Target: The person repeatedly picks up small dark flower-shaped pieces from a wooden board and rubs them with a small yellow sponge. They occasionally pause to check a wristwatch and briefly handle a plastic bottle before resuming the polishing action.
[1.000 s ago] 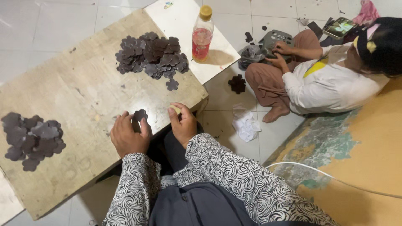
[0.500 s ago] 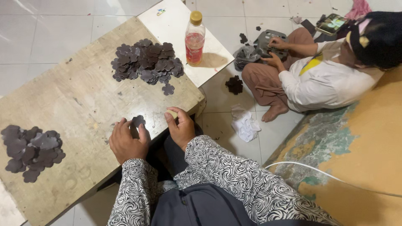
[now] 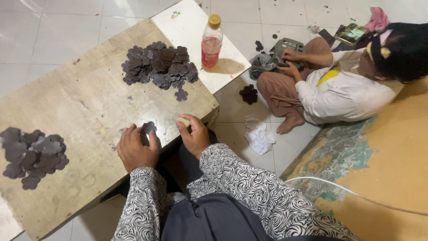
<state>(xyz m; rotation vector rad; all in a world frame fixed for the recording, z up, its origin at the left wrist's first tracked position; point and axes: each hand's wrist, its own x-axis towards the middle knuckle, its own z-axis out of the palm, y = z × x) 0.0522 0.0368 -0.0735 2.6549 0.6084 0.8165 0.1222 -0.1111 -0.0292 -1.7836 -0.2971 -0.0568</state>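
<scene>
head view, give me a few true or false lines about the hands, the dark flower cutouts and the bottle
1. The left hand rests on the wooden board with a dark flower cutout at its fingers. True.
2. The right hand holds the bottle. False: the bottle stands apart on the white board; the right hand holds a small pale object.
3. There are two piles of cutouts on the wooden board. True: a far pile and a near left pile.
4. The bottle lies on its side. False: it stands upright.
5. A seated person is emptying the far pile. False: that person's hands are on a grey device on the floor.
</scene>
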